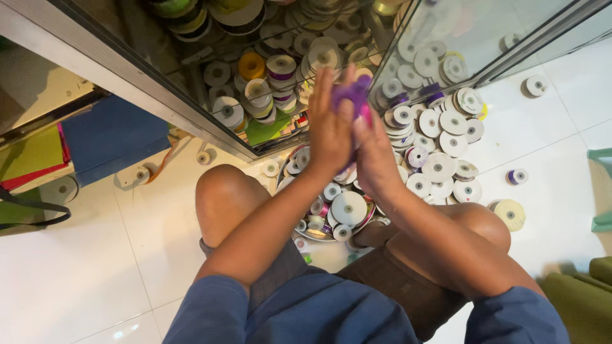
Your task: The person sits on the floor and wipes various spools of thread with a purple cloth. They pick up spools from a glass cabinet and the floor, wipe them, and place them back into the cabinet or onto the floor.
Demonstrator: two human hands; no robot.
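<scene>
Both hands (350, 137) clasp a purple ribbon roll (352, 95).

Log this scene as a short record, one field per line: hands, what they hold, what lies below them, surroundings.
left hand: raised, flat against the purple ribbon roll
right hand: raised, fingers closed on the same roll
held thing: purple ribbon roll, pressed between both hands
below the hands: round tray on the floor, filled with ribbon spools
right of the knees: loose pile of white-faced spools on white tile
ahead: glass-fronted cabinet stacked with more spools
posture: squatting, knees apart
</scene>
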